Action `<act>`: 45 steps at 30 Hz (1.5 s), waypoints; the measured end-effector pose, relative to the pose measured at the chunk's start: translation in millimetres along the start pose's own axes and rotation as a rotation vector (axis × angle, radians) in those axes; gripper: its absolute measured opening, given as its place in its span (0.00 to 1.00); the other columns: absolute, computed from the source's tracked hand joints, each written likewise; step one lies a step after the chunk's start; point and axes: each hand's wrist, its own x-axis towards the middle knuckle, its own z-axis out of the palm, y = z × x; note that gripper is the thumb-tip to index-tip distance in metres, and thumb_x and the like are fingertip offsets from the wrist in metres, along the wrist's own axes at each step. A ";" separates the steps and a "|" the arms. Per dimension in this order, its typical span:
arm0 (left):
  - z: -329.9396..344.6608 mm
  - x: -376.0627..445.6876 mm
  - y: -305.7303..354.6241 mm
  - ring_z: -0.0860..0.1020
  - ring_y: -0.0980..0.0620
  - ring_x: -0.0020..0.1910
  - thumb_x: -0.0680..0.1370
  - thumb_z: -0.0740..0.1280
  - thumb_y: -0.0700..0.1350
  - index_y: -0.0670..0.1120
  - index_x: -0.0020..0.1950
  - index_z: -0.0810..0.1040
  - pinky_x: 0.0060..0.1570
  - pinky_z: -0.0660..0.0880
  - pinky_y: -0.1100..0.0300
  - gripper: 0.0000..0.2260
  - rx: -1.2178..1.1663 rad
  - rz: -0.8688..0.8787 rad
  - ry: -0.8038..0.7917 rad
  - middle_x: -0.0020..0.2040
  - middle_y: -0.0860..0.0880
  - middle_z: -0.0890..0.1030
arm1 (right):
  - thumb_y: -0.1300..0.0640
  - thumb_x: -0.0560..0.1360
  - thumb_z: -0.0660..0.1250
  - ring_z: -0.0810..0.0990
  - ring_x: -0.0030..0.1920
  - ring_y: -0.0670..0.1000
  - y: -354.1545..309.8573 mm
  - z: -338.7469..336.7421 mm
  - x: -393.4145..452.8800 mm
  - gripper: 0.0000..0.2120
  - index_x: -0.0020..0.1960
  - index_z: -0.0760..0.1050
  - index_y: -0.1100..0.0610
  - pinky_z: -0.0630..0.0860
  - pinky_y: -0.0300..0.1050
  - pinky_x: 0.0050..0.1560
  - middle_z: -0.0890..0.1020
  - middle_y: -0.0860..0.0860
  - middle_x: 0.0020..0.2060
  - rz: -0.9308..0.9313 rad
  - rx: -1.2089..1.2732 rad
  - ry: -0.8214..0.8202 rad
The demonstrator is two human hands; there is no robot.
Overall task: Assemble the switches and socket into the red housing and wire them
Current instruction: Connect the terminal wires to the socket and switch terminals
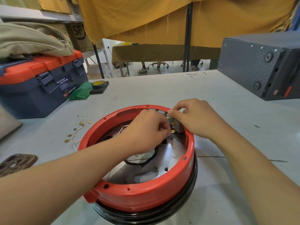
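The round red housing point(146, 194) sits on a black ring in the middle of the table. Grey switches point(174, 121) line its far inner wall, with brass terminals showing. My left hand point(146, 132) reaches inside the housing and pinches a brass wire connector point(173, 131) next to the switch terminals. My right hand point(193, 117) rests over the far rim, fingers pinched on the top of a switch. Loose white wires with brass connectors point(76, 132) lie on the table left of the housing.
A blue and orange toolbox point(40, 85) stands at the back left, with a tape roll point(98, 84) and a green bag point(81, 93) beside it. A dark grey box point(263, 65) stands at the right. A brown perforated plate point(16, 164) lies at the left edge.
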 end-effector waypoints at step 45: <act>-9.5 1.7 -9.2 0.75 0.63 0.32 0.75 0.68 0.44 0.49 0.44 0.85 0.36 0.69 0.74 0.06 0.023 -0.022 0.102 0.35 0.54 0.81 | 0.52 0.75 0.68 0.76 0.42 0.42 -0.5 3.4 0.3 0.05 0.49 0.81 0.50 0.67 0.29 0.39 0.80 0.44 0.42 -0.065 0.153 0.023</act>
